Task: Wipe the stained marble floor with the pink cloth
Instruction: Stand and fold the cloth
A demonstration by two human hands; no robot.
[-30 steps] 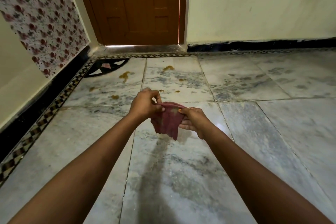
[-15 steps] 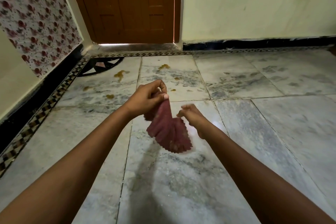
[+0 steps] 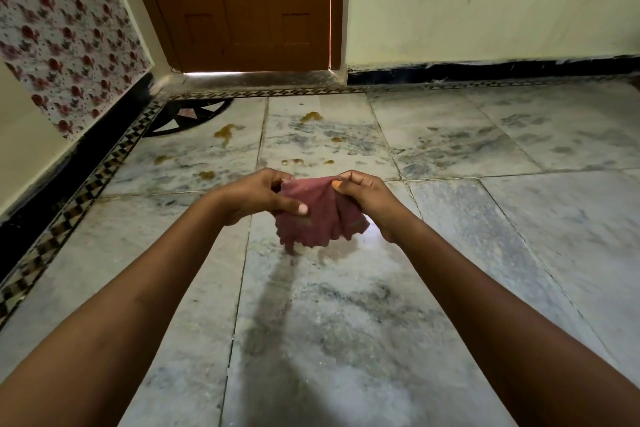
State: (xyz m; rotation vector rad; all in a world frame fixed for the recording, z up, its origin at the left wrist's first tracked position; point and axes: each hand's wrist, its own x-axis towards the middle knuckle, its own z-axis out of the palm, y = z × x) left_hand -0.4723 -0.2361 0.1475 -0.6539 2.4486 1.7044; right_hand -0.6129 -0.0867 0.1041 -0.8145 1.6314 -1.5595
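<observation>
We hold the pink cloth (image 3: 318,218) up in the air between both hands, over the middle of the marble floor (image 3: 346,315). Our left hand (image 3: 258,196) pinches its upper left corner, thumb laid flat across the front and the other fingers curled behind. Our right hand (image 3: 363,199) pinches the upper right edge between thumb and forefinger, with the rest of the fingers tucked behind the fabric. The top edge runs left to right between the two grips and the rest hangs down in loose folds. Its lower hem seems to be just clear of the floor.

The stains (image 3: 227,131) lie beyond our fingertips, toward the door (image 3: 242,3) and the left corner of the floor, well apart from the cloth. Most sit ahead and to the left, so we judge the left hand the nearer one. The cloth must go forward and down to meet them.

The cloth is thin, soft and crumpled, with a wavy hem. The marble is glossy, grey-veined and laid in large slabs with fine joints. The stains are small yellow-brown blobs and drips, probably sticky. A black-and-cream patterned border (image 3: 86,184) runs along the floor's left edge.
</observation>
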